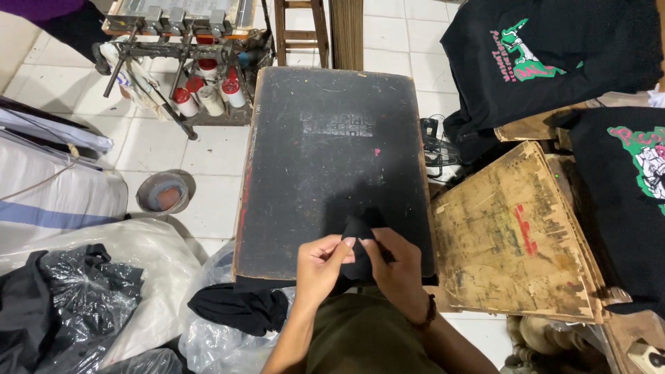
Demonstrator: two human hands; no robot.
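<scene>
Your left hand (pixel 320 263) and right hand (pixel 396 266) meet at the near edge of the black board (pixel 332 159), fingers (pixel 348 242) of both pinching a black cloth (pixel 358 232) lying there.

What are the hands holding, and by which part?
Both the left hand and right hand pinch a piece of black fabric at its raised top fold, over the near end of the black printing board.

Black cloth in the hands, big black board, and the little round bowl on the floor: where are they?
black cloth (pixel 358 239): head view, on the bunched fold between the fingers.
black board (pixel 332 166): head view, middle of its flat top.
round bowl (pixel 163 192): head view, its inside.
</scene>
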